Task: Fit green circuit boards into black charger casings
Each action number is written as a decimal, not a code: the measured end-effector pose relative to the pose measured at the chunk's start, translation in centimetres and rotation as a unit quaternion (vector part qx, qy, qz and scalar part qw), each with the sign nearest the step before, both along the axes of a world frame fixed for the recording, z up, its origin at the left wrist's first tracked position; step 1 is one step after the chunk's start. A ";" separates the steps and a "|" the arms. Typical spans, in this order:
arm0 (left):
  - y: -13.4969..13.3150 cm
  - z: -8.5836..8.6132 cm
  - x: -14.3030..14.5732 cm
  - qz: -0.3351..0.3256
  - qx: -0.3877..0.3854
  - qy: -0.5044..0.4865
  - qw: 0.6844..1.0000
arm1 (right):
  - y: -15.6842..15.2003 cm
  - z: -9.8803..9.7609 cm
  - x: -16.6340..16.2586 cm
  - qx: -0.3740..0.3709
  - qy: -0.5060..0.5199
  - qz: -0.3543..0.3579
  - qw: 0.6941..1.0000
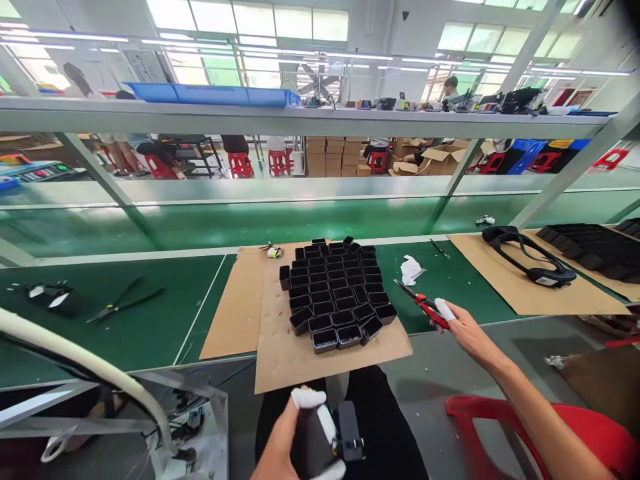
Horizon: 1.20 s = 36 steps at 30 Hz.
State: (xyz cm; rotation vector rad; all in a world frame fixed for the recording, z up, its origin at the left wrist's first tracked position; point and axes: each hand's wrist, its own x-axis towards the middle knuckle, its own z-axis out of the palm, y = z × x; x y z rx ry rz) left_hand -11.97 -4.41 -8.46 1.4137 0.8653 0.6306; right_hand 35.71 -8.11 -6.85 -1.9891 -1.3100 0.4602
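Observation:
Low in front of me, above my lap, my left hand (281,445) is closed around a black box-shaped housing (311,445). A smaller black block with metal contacts (351,430) sticks out at its right side. Out to the right, my right hand (467,333) grips red-handled pliers (425,305), their dark tip pointing up and left over the bench. White finger cots cover some fingertips on both hands. Between the hands, beyond my lap, many open black plastic boxes (340,280) stand packed together on a cardboard sheet (300,367).
Dark-handled pliers (125,300) lie on the green bench at left. A crumpled white paper (411,270) and tweezers (440,249) are right of the boxes. Farther right, a black headset (530,257) rests on cardboard. A red chair (480,407) stands below my right arm.

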 end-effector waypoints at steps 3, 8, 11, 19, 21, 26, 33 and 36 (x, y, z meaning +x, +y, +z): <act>2.4 1.8 -0.5 -0.034 0.151 0.030 0.987 | -3.5 4.3 -3.7 -0.011 0.035 0.040 0.999; 4.9 4.9 -0.2 -0.057 0.312 0.035 0.948 | -8.9 11.2 -11.5 0.081 0.041 0.195 0.977; 5.2 6.3 0.4 -0.088 0.342 0.016 0.936 | -10.4 13.1 -14.3 0.061 -0.006 0.256 0.965; 5.2 8.9 1.7 -0.118 0.444 -0.066 0.886 | -10.6 13.5 -14.8 0.034 -0.083 0.266 0.960; 5.1 9.1 1.6 -0.121 0.454 -0.057 0.881 | -10.4 13.8 -14.7 0.041 -0.118 0.272 0.954; 5.0 9.2 1.2 -0.138 0.454 -0.044 0.879 | -9.7 14.8 -14.8 0.035 -0.147 0.292 0.944; 5.0 9.3 1.1 -0.144 0.464 -0.041 0.873 | -9.6 14.7 -14.6 0.003 -0.059 0.280 0.958; 5.1 9.1 1.0 -0.152 0.461 -0.040 0.873 | -9.6 14.9 -14.6 0.013 -0.054 0.249 0.967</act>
